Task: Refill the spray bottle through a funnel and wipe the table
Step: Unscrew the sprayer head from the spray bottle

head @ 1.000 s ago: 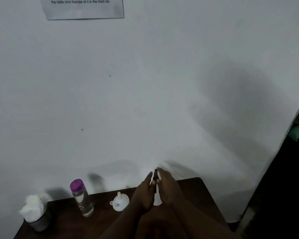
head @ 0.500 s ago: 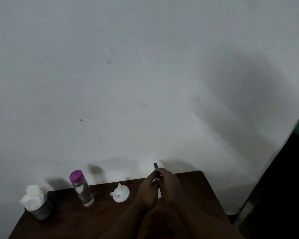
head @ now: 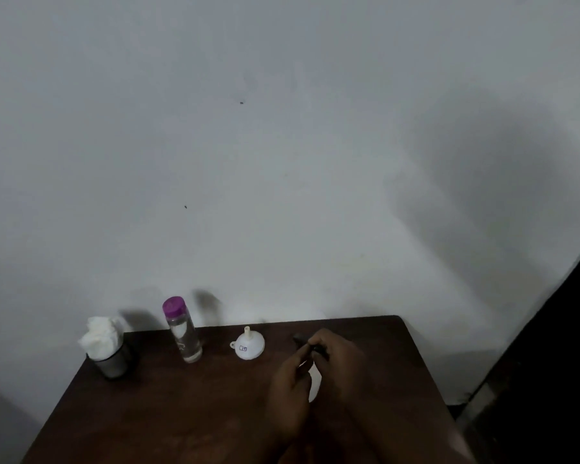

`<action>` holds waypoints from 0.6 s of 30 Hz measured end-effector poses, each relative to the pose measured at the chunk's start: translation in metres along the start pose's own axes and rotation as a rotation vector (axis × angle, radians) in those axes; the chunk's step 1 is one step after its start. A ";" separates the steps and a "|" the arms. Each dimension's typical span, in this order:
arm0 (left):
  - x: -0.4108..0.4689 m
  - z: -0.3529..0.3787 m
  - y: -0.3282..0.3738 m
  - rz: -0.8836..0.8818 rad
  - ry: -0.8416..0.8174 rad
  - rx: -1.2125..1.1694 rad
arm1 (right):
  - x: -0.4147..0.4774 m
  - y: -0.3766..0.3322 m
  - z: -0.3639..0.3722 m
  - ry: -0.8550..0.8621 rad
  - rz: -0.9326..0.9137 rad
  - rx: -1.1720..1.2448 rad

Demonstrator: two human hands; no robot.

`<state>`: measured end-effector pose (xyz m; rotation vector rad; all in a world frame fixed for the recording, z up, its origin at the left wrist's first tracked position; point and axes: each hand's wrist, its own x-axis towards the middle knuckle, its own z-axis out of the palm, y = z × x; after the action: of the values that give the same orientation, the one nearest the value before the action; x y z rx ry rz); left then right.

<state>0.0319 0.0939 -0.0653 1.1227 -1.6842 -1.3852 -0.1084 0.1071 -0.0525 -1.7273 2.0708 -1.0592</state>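
A small spray bottle stands between my two hands at the right middle of the dark wooden table (head: 168, 413). Only a sliver of its white body (head: 314, 380) shows between my palms. My left hand (head: 290, 393) wraps that body. My right hand (head: 340, 360) grips the bottle's black spray head (head: 302, 338), whose nozzle points left. A white funnel (head: 248, 345) rests upside down, spout up, to the left of my hands. Further left stands a clear water bottle (head: 184, 331) with a purple cap, upright and closed.
A dark cup (head: 113, 361) stuffed with white tissues (head: 99, 336) stands at the table's far left corner. The table backs onto a plain white wall (head: 282, 162). A dark opening (head: 556, 346) lies beyond the table's right edge.
The view has tilted down, so more of the table shows. My hands have come lower with the spray bottle, and its black head now points left instead of up.
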 end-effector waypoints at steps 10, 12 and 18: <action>-0.075 -0.035 -0.033 -0.169 0.239 0.029 | -0.055 -0.023 0.004 -0.120 -0.105 0.121; -0.087 -0.043 -0.041 -0.190 0.282 0.041 | -0.063 -0.024 0.004 -0.138 -0.113 0.131; -0.112 -0.059 -0.075 -0.219 0.238 0.227 | -0.080 -0.034 -0.002 -0.268 -0.154 0.162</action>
<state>0.1441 0.1686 -0.1241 1.5753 -1.6095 -1.1521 -0.0630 0.1808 -0.0489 -1.8538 1.6681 -0.9467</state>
